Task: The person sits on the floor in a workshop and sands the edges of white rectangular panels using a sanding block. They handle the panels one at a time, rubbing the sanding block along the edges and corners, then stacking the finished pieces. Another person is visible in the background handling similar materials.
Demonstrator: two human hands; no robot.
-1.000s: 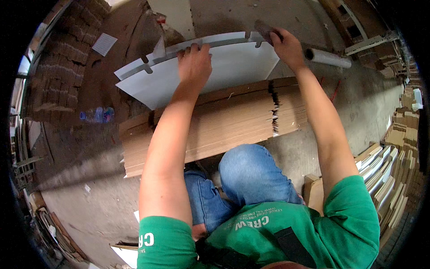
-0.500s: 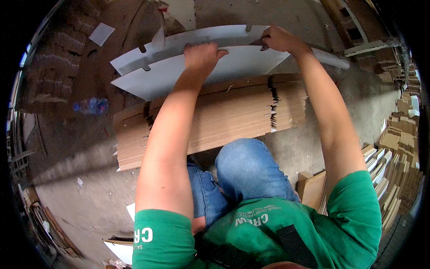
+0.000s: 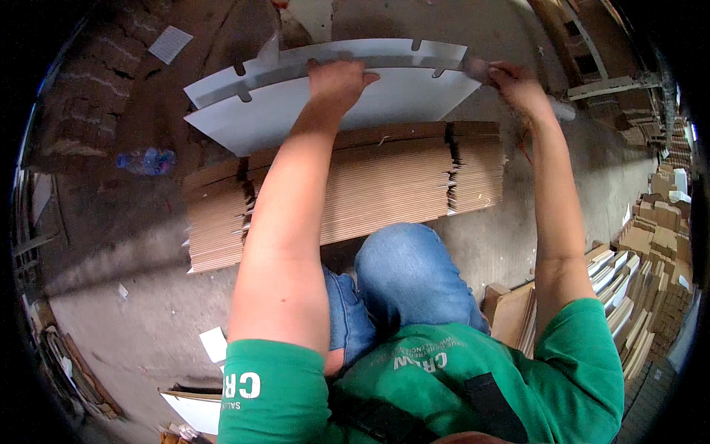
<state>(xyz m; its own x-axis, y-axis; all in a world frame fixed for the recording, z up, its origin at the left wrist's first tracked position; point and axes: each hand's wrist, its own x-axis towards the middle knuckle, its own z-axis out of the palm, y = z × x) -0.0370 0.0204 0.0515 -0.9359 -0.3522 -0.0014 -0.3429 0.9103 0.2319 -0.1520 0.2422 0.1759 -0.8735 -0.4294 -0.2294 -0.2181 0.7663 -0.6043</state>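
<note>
A white-faced cardboard sheet [image 3: 296, 109] with notches along its upper edge leans on the far side of a stack of brown cardboard sheets [image 3: 377, 177]. My left hand [image 3: 339, 85] is closed over the sheet's top edge, thumb pointing right. Behind it rises a second white strip with matching notches [image 3: 362, 52]; whether the two are one folded piece I cannot tell. My right hand [image 3: 523, 90] is off the sheet, beyond its right end, fingers pinched together. A small brownish blur lies by its fingertips, too smeared to name.
A clear plastic bottle [image 3: 148, 160] lies on the floor at left, with a printed paper [image 3: 170, 44] farther off. Stacked cardboard and white-edged boards [image 3: 614, 288] fill the right side. A white panel [image 3: 196, 408] lies at lower left.
My right hand has left the sheet's top edge and moved right, past its end. A notch it covered now shows. My left hand keeps its grip on the sheet.
</note>
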